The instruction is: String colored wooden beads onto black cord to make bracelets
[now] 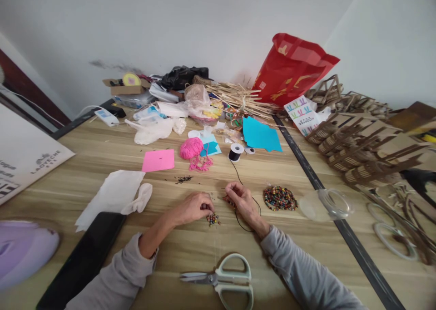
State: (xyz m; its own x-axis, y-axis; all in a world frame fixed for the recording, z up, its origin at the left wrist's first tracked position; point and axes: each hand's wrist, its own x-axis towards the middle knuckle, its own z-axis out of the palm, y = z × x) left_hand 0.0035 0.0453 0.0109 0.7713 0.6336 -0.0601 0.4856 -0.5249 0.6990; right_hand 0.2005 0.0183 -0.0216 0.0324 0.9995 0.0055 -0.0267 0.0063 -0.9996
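Left hand [195,206] was curled fingertips-down on a small cluster of beads [213,219] mid-table; right hand [241,199] pinched the black cord [238,176] running up to its spool [235,151]. Bead pile [279,198] sat just right of it, scissors [223,280] near the table's [102,151] front edge. Bare wood lay between hands and scissors.

The person is wearing a plain light-grey long-sleeved top, its 2 soft, creased sleeves flanking the scissors [223,280], the left sleeve [116,278] bunching above the wrist and the right sleeve [299,273] ending at the wrist, with both hands bare.
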